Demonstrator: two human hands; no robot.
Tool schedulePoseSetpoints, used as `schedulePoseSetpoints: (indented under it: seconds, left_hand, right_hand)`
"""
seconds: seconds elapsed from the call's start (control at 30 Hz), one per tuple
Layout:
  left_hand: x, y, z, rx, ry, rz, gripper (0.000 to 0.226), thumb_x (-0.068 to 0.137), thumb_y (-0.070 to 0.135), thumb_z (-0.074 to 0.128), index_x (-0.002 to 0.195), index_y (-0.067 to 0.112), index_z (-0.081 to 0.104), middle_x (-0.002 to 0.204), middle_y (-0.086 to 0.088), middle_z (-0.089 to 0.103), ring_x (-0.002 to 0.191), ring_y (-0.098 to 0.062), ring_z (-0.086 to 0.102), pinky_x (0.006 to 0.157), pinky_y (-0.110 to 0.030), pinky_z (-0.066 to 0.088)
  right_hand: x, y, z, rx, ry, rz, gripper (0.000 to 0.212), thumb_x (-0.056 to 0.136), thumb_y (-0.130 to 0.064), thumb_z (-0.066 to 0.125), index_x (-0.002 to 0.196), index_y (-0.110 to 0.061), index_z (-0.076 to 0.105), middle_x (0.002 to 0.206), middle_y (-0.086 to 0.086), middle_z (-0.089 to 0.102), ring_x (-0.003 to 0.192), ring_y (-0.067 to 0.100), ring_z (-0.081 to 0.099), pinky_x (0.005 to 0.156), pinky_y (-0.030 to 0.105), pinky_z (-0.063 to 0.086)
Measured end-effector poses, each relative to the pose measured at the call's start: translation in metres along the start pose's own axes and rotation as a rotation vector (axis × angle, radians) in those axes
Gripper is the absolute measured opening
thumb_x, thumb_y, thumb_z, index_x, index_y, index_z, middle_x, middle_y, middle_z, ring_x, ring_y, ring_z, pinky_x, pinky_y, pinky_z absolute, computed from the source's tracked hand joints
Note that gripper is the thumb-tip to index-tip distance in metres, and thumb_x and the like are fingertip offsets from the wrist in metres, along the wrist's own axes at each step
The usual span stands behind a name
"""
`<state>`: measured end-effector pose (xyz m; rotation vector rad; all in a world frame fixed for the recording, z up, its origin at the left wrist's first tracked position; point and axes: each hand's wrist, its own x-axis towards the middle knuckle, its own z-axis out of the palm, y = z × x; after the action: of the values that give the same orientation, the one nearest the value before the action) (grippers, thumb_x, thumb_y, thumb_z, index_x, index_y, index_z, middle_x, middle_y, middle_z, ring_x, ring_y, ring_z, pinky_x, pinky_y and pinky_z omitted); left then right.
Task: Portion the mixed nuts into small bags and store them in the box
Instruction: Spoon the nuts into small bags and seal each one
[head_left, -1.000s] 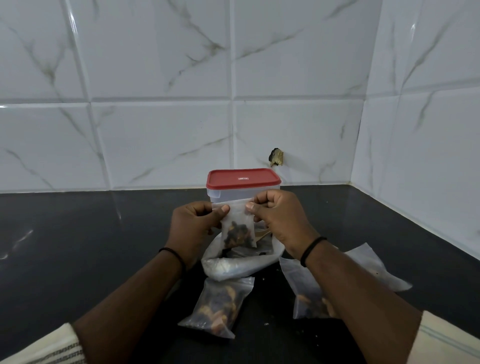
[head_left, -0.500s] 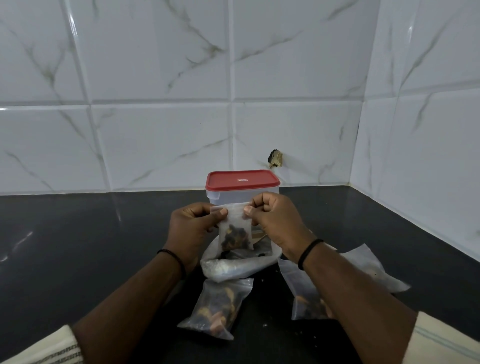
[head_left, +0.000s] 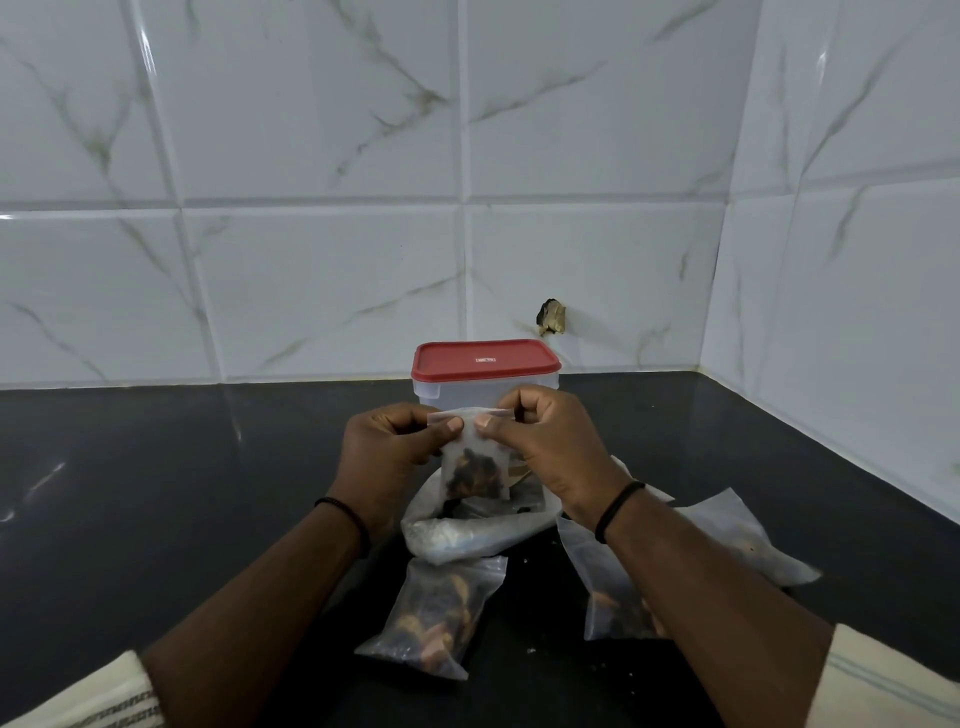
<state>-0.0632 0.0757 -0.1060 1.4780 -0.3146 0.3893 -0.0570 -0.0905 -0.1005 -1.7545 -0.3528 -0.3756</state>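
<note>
The small bag (head_left: 474, 457) of mixed nuts hangs upright between your hands, above the large open bag (head_left: 467, 535) and in front of the red-lidded box (head_left: 485, 376). Your left hand (head_left: 387, 452) pinches its top edge, thumb against curled fingers; your right hand (head_left: 550, 447) pinches the same edge just beside it. On the black counter (head_left: 156, 493) a filled bag (head_left: 441, 618) lies below, and two more bags (head_left: 727, 540) lie right, partly under your forearm.
</note>
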Motion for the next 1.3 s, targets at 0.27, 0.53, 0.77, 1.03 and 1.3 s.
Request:
schedulePoseSetpoints:
  seconds: [0.27, 0.53, 0.77, 1.03, 1.3]
  left_hand:
    - [0.005, -0.004, -0.004, -0.029, 0.016, -0.055, 0.005, 0.076, -0.003, 0.073, 0.072, -0.001, 0.070, 0.073, -0.013, 0.067, 0.065, -0.014, 0.059, 0.056, -0.018, 0.049]
    - [0.004, -0.002, -0.006, -0.015, -0.033, 0.006, 0.002, 0.076, 0.000, 0.074, 0.075, 0.002, 0.073, 0.068, -0.006, 0.070, 0.061, -0.008, 0.061, 0.055, -0.016, 0.047]
    - [0.006, -0.001, -0.005, -0.007, -0.058, 0.020, 0.009, 0.081, 0.001, 0.070, 0.074, 0.006, 0.073, 0.070, -0.007, 0.069, 0.063, -0.010, 0.057, 0.056, -0.018, 0.046]
    - [0.008, -0.003, -0.010, 0.002, -0.064, 0.009, 0.009, 0.083, 0.011, 0.070, 0.084, 0.004, 0.076, 0.074, -0.014, 0.069, 0.062, -0.015, 0.055, 0.060, -0.026, 0.045]
    - [0.014, -0.002, -0.016, -0.022, 0.049, 0.000, 0.030, 0.093, 0.031, 0.059, 0.093, 0.006, 0.074, 0.079, -0.008, 0.073, 0.061, -0.015, 0.054, 0.054, -0.022, 0.044]
  right_hand:
    - [0.002, 0.000, -0.001, 0.004, -0.024, -0.015, 0.013, 0.081, -0.012, 0.079, 0.074, -0.011, 0.069, 0.068, -0.006, 0.066, 0.066, 0.006, 0.061, 0.063, 0.019, 0.051]
    - [0.000, 0.002, 0.000, 0.042, -0.117, -0.013, 0.016, 0.085, -0.017, 0.077, 0.094, -0.007, 0.069, 0.079, 0.000, 0.066, 0.072, 0.007, 0.061, 0.065, 0.020, 0.052]
    - [0.000, 0.000, 0.002, 0.112, -0.089, -0.075, 0.017, 0.087, -0.010, 0.073, 0.074, -0.006, 0.063, 0.064, -0.005, 0.056, 0.065, 0.008, 0.053, 0.065, 0.022, 0.049]
    - [0.001, -0.003, -0.003, 0.120, -0.075, -0.036, 0.011, 0.087, -0.016, 0.075, 0.085, -0.005, 0.075, 0.078, 0.007, 0.070, 0.075, 0.016, 0.064, 0.073, 0.031, 0.055]
    - [0.001, -0.002, -0.006, 0.009, 0.023, -0.026, 0.017, 0.092, -0.024, 0.069, 0.082, -0.011, 0.075, 0.080, 0.014, 0.074, 0.068, 0.035, 0.067, 0.066, 0.047, 0.059]
